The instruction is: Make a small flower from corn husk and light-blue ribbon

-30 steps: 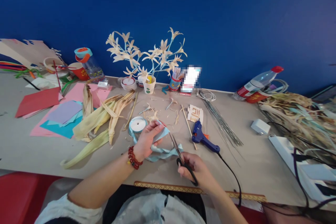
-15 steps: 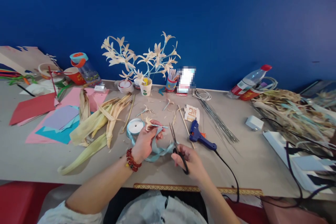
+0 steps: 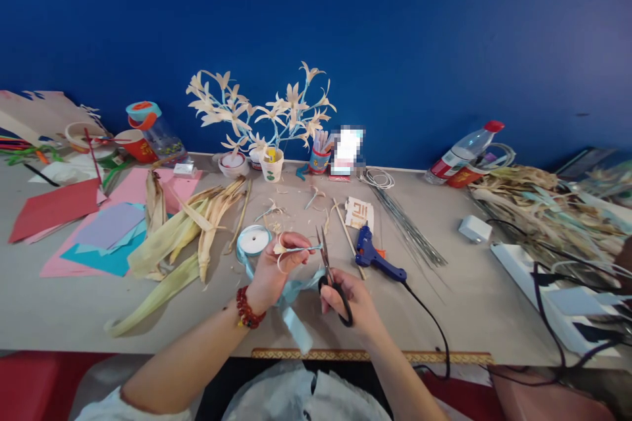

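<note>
My left hand [image 3: 273,274] pinches a small corn-husk flower [image 3: 280,248] by its stem, which is wrapped in light blue and points right. Black-handled scissors [image 3: 334,286] are in my right hand [image 3: 351,301], their blades slightly apart and pointing up. The tip of the stem lies at the blades; whether it is between them I cannot tell. Light blue ribbon [image 3: 296,327] runs loosely below my left hand, one end hanging toward the table's front edge. Just behind that hand lies the ribbon spool [image 3: 254,239].
A blue glue gun [image 3: 378,256] and thin wires [image 3: 407,223] lie to the right, beyond them a power strip [image 3: 523,296]. Corn husks [image 3: 197,230] and coloured paper [image 3: 106,227] cover the left. Husk flowers in a paper cup [image 3: 272,168] stand at the back.
The blue ribbon has dropped from my left fingers and now hangs toward the front edge. The flower's stem has come to the scissor blades.
</note>
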### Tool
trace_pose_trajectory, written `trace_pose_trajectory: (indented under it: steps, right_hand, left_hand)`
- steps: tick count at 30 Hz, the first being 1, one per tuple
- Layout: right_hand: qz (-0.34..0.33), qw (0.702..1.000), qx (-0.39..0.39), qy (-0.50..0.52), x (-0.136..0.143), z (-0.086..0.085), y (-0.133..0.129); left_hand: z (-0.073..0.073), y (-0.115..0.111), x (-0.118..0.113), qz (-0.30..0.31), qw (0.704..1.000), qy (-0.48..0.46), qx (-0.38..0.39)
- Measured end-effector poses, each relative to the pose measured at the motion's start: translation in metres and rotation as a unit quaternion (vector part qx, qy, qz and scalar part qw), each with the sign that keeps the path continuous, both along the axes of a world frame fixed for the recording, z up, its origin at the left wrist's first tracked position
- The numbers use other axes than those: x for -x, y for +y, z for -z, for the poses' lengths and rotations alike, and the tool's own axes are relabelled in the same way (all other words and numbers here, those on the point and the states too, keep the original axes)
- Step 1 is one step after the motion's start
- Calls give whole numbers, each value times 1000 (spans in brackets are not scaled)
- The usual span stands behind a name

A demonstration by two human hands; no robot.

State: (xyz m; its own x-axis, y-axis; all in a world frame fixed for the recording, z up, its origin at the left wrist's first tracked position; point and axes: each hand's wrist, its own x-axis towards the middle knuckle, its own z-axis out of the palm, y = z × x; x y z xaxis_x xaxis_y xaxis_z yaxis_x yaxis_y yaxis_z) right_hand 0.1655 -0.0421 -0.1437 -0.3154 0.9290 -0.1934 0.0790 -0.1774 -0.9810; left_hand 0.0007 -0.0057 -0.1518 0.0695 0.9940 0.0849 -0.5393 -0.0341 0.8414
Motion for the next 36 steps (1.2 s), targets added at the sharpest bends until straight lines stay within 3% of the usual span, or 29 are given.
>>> trace_pose_trajectory:
  steps: [10, 36]
  right_hand:
    - [17, 1000, 13, 19, 3, 4, -1]
    - [41, 999, -27, -14, 0, 4, 1]
  left_hand:
    - [-1, 0, -1, 10, 999, -11, -42]
    - [-8, -1, -1, 12, 1000, -27, -3]
